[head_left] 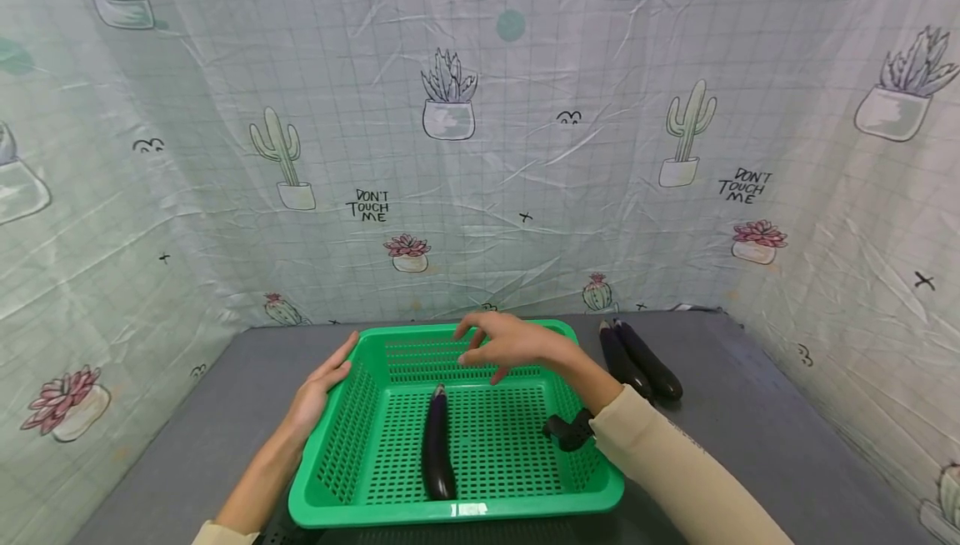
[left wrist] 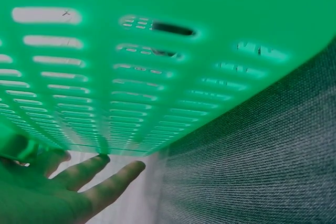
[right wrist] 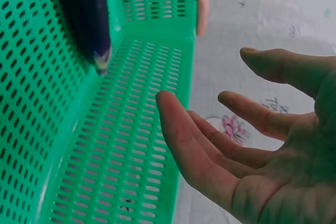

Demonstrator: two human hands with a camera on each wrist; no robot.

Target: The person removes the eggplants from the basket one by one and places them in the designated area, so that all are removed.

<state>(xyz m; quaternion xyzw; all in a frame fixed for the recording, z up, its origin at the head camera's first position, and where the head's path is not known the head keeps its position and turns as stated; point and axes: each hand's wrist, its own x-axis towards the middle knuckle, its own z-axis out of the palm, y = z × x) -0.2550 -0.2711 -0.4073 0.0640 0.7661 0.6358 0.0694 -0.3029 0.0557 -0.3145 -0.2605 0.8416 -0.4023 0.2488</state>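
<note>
A grey, seemingly cloth-covered tabletop (head_left: pixel 738 403) is being bordered behind and at both sides by a creased pale sheet (head_left: pixel 517 153), on which printed potted cacti (head_left: pixel 281 152) and lettering (head_left: pixel 372 206) are being displayed.

Green plastic basket wall (left wrist: pixel 100 30), pierced by columns of oblong slots, fills the upper frame. Person's bare left hand (left wrist: pixel 68 192), lower left, has its fingers extended toward the wall's far edge; fingertip contact cannot be confirmed. Dark object (left wrist: pixel 173 28) shows through upper slots, identity unclear. Dark grey, woven-textured surface (left wrist: pixel 273 145) occupies lower right.
</note>
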